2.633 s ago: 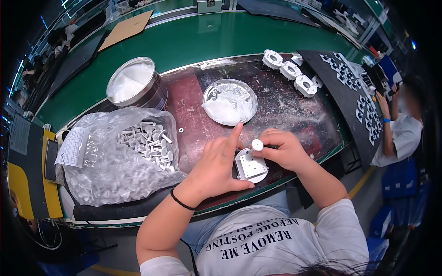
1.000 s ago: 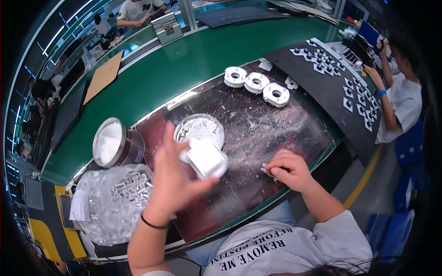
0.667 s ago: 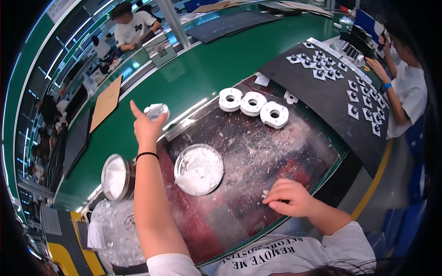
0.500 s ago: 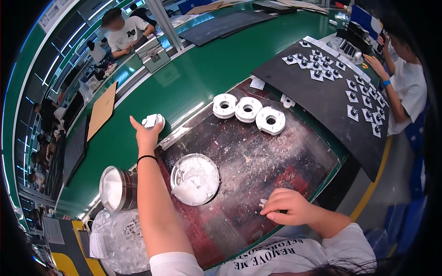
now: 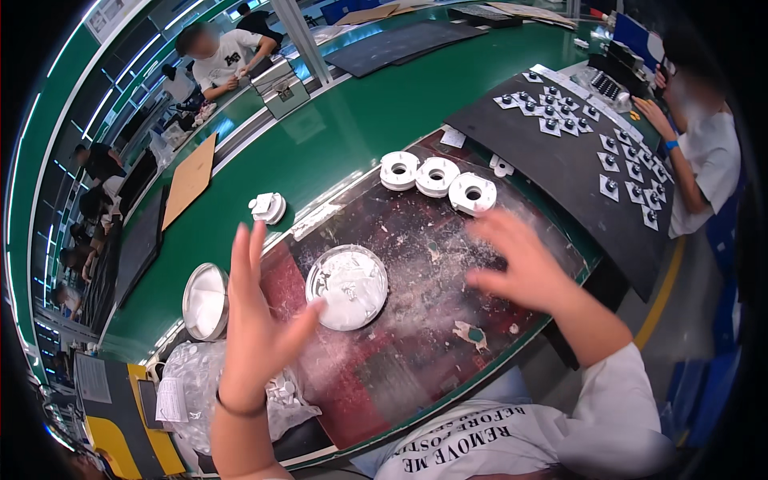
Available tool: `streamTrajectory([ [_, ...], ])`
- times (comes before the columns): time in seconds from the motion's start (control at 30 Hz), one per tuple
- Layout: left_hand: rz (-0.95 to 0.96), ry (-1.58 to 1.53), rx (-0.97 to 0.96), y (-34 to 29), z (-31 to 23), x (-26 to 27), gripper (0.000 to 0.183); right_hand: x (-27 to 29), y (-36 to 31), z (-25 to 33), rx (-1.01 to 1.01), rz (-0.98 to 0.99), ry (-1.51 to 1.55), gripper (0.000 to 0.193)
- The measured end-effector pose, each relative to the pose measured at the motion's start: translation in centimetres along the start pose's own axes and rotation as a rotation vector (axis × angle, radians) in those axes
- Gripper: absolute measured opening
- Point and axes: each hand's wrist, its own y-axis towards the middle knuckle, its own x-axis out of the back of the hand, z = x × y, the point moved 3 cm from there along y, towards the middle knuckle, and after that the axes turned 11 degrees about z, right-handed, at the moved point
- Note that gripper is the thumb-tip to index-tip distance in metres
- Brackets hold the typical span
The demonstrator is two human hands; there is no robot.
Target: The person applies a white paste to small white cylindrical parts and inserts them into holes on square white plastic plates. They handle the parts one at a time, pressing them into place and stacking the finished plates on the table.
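Note:
Both my hands are raised over the worn dark red work board [image 5: 400, 360], fingers apart and holding nothing. My left hand [image 5: 264, 332] is between the open metal can of white material [image 5: 206, 302] and the round shallow dish of white paste [image 5: 350, 292]. My right hand [image 5: 524, 268] is just nearer than a row of three white ring-shaped parts [image 5: 424, 190], its fingertips close to the rightmost ring. A white round part with a block on top [image 5: 266, 208] stands on the green table beyond my left hand. A small paste-smeared piece [image 5: 470, 334] lies on the board.
A black sheet [image 5: 512, 132] with several small plates bearing black pieces lies at the right. A co-worker [image 5: 708, 160] sits beside it. At the left are a clear plastic bag [image 5: 188, 392] and a brown board [image 5: 190, 180]. A metal box [image 5: 280, 88] stands at the back.
My left hand has left the white part on the green table and come back nearer me. My right hand has let go of the small smeared piece and moved forward toward the rings.

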Motion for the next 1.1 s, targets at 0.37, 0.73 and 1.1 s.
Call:
streamTrajectory([
  [0.37,0.11,-0.113,-0.008,-9.9,-2.9,0.1,0.077,-0.6,3.0,-2.3,-0.342,0.213,0.688,0.04],
  [0.73,0.075,-0.255,-0.16,-8.6,-5.4,-7.0,0.104,-7.0,-3.8,7.9,-0.25,0.444,1.915,0.054],
  [1.1,0.214,-0.096,-0.269,-9.8,-4.5,-8.8,0.101,-5.6,0.3,8.2,-0.035,0.865,0.547,0.051],
])
